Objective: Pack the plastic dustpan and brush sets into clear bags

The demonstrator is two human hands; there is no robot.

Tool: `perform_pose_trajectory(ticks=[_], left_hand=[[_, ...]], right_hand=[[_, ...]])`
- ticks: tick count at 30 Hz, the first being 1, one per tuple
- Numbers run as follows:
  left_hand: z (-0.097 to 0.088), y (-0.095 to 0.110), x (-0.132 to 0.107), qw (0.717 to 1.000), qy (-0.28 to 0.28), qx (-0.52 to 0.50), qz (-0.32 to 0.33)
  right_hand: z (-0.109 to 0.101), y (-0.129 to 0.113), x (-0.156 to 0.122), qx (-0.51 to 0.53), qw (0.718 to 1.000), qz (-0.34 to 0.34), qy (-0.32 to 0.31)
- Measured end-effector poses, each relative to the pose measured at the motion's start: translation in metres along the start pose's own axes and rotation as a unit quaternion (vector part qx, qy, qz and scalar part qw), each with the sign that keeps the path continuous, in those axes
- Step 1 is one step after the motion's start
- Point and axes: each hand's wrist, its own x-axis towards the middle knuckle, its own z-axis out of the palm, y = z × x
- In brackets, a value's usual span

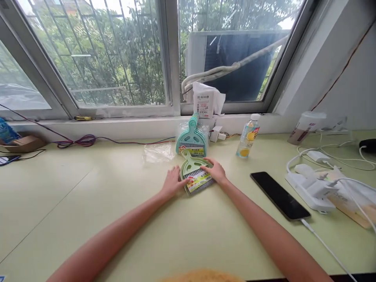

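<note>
A light green mini dustpan and brush set [191,165] lies on the table in front of me, tilted, with a printed label [200,180] across its bristles. My left hand [172,181] grips its left edge, thumb over the label. On the opposite side my right hand [216,171] holds the upper right edge, fingers over the pan. Just behind stands a stack of teal dustpan sets [191,136], partly in clear plastic wrap and leaning towards the window sill. Clear plastic film [159,152] lies left of that stack.
A drink bottle [248,137] stands to the right, near a charging phone [279,195] and a loaded power strip [311,192]. Tissue packet [205,102] and window sill [132,127] are at the back. Coiled wires [85,141] and a cardboard box [25,143] sit at left.
</note>
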Motion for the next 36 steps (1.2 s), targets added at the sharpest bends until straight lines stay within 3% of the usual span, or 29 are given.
perform_pose_trajectory(ticks=[3,5,8,11,14,17,19,23,26,30,36], left_hand=[[0.013,0.013,0.021,0.967,-0.034,-0.250,0.023],[0.021,0.018,0.036,0.937,-0.041,-0.347,0.017],[0.028,0.016,0.050,0.919,-0.029,-0.392,0.025],[0.026,0.006,0.057,0.912,0.026,-0.409,0.022],[0.021,-0.001,0.060,0.891,0.060,-0.450,-0.026],[0.020,-0.001,0.059,0.884,0.064,-0.462,-0.037],[0.019,0.003,0.056,0.890,0.057,-0.453,-0.022],[0.017,0.011,0.051,0.893,0.042,-0.446,-0.041],[0.015,0.012,0.051,0.888,0.049,-0.451,-0.072],[0.013,0.010,0.055,0.890,0.046,-0.449,-0.069],[0.009,0.011,0.060,0.896,-0.023,-0.440,-0.059]], right_hand=[[-0.001,0.001,0.000,0.098,0.991,-0.006,0.092],[-0.004,-0.001,-0.002,0.118,0.982,-0.014,0.150],[-0.007,-0.001,-0.003,0.158,0.967,0.004,0.200],[-0.005,0.001,-0.001,0.217,0.950,0.048,0.221],[0.000,0.000,0.000,0.307,0.933,0.097,0.163],[0.005,-0.007,-0.002,0.408,0.908,0.097,0.011],[0.006,-0.012,-0.006,0.440,0.893,0.086,-0.042],[0.006,-0.016,-0.009,0.480,0.870,0.109,-0.022],[0.006,-0.015,-0.007,0.493,0.860,0.114,-0.067],[0.010,-0.014,-0.004,0.473,0.867,0.106,-0.114],[0.013,-0.012,-0.003,0.466,0.877,0.099,-0.071]])
